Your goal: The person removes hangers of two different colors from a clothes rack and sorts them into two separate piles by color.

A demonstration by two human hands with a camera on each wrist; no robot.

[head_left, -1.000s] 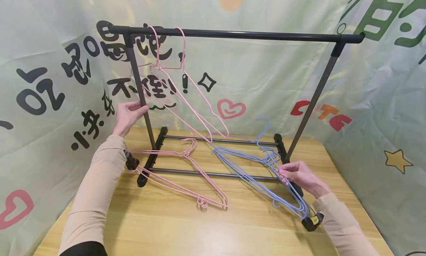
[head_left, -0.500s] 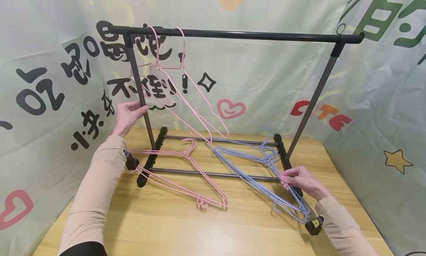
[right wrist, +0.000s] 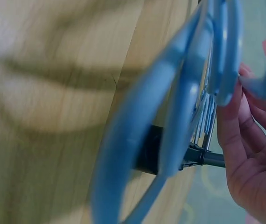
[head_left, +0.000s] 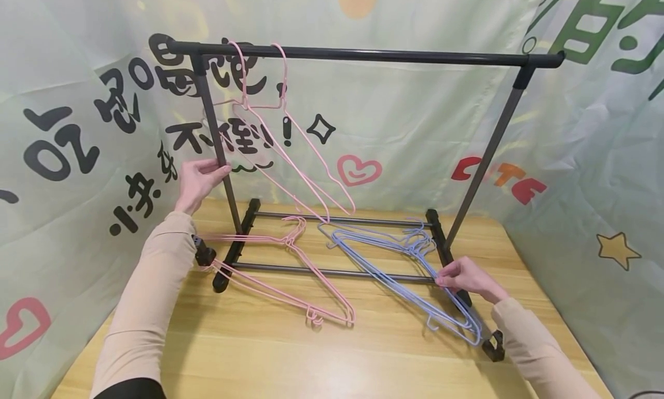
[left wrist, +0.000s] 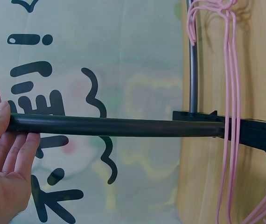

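My left hand [head_left: 197, 184] holds the left post [head_left: 211, 119] of a black garment rack, thumb on one side and fingers on the other, as the left wrist view [left wrist: 11, 172] also shows. My right hand [head_left: 471, 279] pinches the side wire of the topmost blue clothes hanger at the right. Beneath it lies a stack of blue hangers [head_left: 415, 248], partly across the rack's base. Close up in the right wrist view, blue hanger wires [right wrist: 123, 140] partly hide the fingers. Two pink hangers [head_left: 245, 90] hang from the top rail [head_left: 394, 55] near its left end.
Several pink hangers [head_left: 291, 238] lie on the wooden table [head_left: 290, 364], over the left side of the base. Lower crossbars [head_left: 332, 270] join the rack's feet. The right post [head_left: 487, 160] rises behind my right hand. A printed cloth [head_left: 415, 122] stands behind and at both sides.
My right hand has shifted slightly right and down. The top blue hanger has tipped down, its hook dropping toward the stack. My left hand stays on the post.
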